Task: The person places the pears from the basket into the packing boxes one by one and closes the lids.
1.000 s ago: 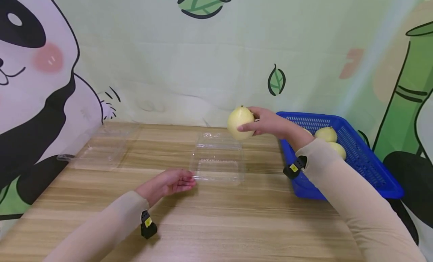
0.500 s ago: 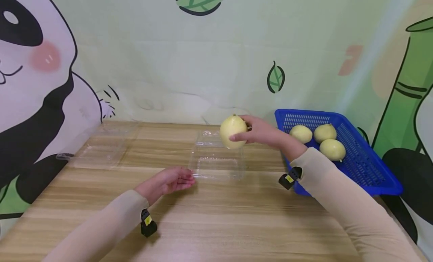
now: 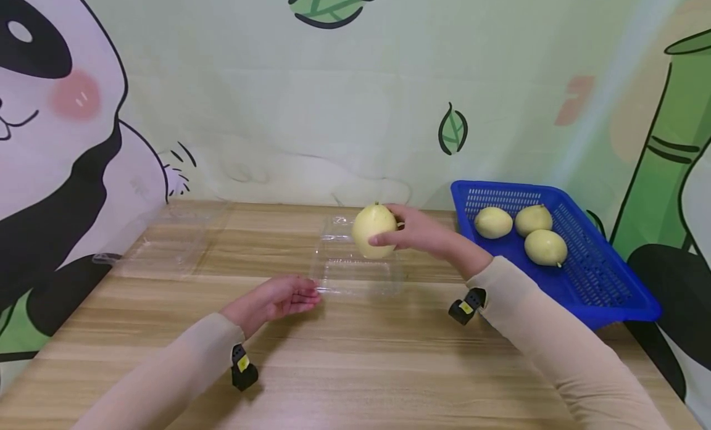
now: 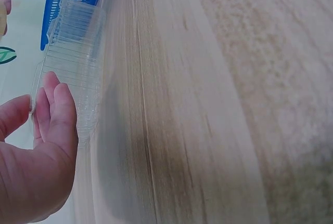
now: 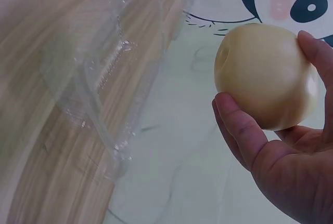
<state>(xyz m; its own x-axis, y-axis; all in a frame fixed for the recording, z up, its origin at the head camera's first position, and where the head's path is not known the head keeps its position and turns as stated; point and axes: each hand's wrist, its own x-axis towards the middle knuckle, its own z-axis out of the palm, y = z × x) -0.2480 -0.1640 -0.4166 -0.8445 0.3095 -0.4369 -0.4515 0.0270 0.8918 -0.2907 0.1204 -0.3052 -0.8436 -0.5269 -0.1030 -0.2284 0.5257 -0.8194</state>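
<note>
My right hand (image 3: 413, 232) grips a pale yellow pear (image 3: 372, 231), stem up, above a clear plastic container (image 3: 358, 276). In the right wrist view, thumb and fingers curl round the pear (image 5: 265, 76) from the sides, and the container (image 5: 112, 78) lies below it. At the container's near left corner, my left hand (image 3: 280, 297) pinches the rim. The left wrist view has the thumb (image 4: 15, 114) on one side of that edge and the extended fingers (image 4: 61, 112) on the other.
A blue perforated basket (image 3: 589, 282) with three pears (image 3: 533, 220) stands on the right of the wooden table (image 3: 355, 362). Another clear plastic container (image 3: 166, 245) is at the left. A printed panda-and-leaf cloth (image 3: 266, 109) hangs behind the table.
My right hand has carried the pear left and down, from near the basket to over the container. The pears in the basket have come into fuller view. My left hand has stayed put.
</note>
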